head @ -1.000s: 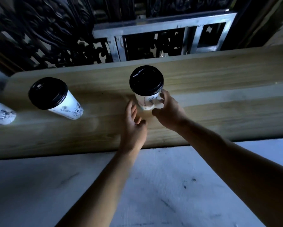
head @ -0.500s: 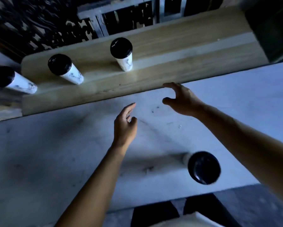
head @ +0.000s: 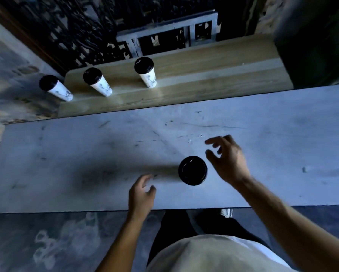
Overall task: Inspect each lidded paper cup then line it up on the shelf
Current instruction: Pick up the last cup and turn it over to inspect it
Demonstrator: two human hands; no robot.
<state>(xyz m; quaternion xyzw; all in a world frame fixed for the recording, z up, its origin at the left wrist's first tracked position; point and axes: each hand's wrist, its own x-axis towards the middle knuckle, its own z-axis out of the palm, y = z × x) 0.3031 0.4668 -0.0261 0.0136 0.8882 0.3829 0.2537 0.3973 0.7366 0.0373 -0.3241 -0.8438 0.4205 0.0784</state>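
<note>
Head view: round black-lidded paper cup (head: 192, 170) on scuffed table (head: 66, 163).

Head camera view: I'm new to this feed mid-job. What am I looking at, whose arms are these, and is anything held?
One camera worn on a person's head looks down at their bare arms. Three lidded paper cups stand in a row on the wooden shelf: left cup, middle cup, right cup. A fourth cup stands on the grey table. The right hand and left hand flank it, fingers loosely spread; neither has a grip on anything.
</note>
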